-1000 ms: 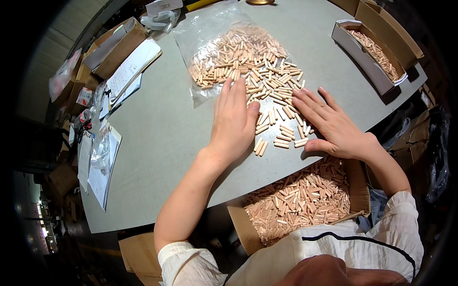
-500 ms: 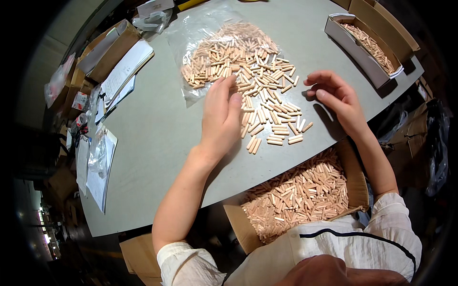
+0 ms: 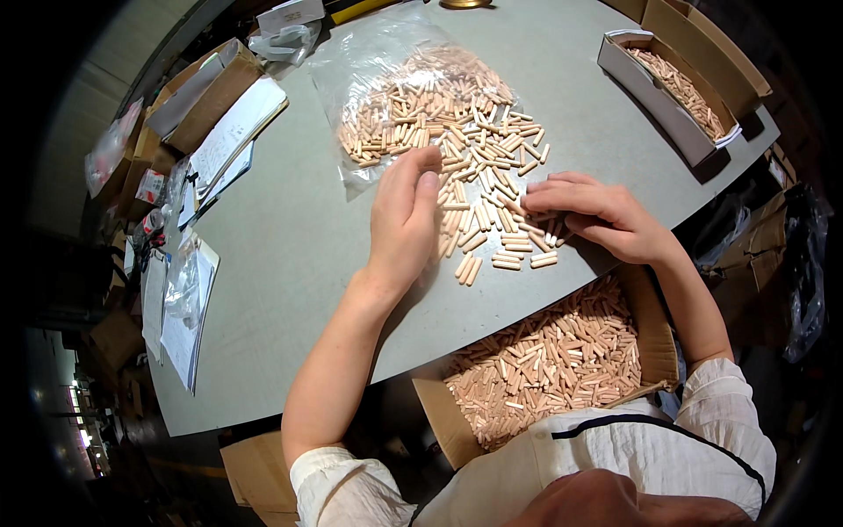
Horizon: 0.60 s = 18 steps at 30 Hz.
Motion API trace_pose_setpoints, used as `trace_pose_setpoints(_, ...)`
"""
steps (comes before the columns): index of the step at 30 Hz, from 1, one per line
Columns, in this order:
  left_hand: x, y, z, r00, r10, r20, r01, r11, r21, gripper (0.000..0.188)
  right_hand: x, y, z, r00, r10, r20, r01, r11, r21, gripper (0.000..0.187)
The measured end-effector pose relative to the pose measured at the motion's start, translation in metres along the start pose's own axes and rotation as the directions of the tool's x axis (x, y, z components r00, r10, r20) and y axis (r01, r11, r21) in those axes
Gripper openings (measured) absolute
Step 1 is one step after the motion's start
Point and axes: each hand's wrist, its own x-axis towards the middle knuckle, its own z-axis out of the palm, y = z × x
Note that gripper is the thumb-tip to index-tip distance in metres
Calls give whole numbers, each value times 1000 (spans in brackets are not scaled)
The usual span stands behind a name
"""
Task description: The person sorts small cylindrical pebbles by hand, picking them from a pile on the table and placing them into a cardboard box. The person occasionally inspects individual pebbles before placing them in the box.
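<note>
Left hand [image 3: 401, 218] unclenched; right hand [image 3: 606, 216], grip unclear; wooden dowels [image 3: 399, 132] in clear bag [image 3: 360, 54], carton [image 3: 652, 329], white box [image 3: 648, 104]

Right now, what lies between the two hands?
In the head view, loose wooden pegs lie on the grey table between left hand and right hand.

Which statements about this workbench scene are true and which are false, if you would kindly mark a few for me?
1. Loose wooden pegs lie on the table between the two hands. True.
2. The clear plastic bag holds only paper. False: many wooden pegs show inside the clear plastic bag.
3. The right hand is at the right side of the loose pegs. True.
4. The left hand is inside the cardboard box below the table edge. False: the left hand is beside the loose pegs.
5. That open cardboard box contains many pegs. True.
</note>
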Motion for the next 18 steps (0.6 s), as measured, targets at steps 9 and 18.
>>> trace_pose_setpoints(9, -1, -6, 2, 999, -47, -17, 46, 998, -50, 31, -8, 1, -3, 961, 223, -162, -136, 894, 426, 37)
trace_pose_setpoints(18, -1, -2, 1, 999, -34, -28, 34, 999, 7, 31, 7, -7, 10, 998, 19, 61, 7, 914, -405, 50)
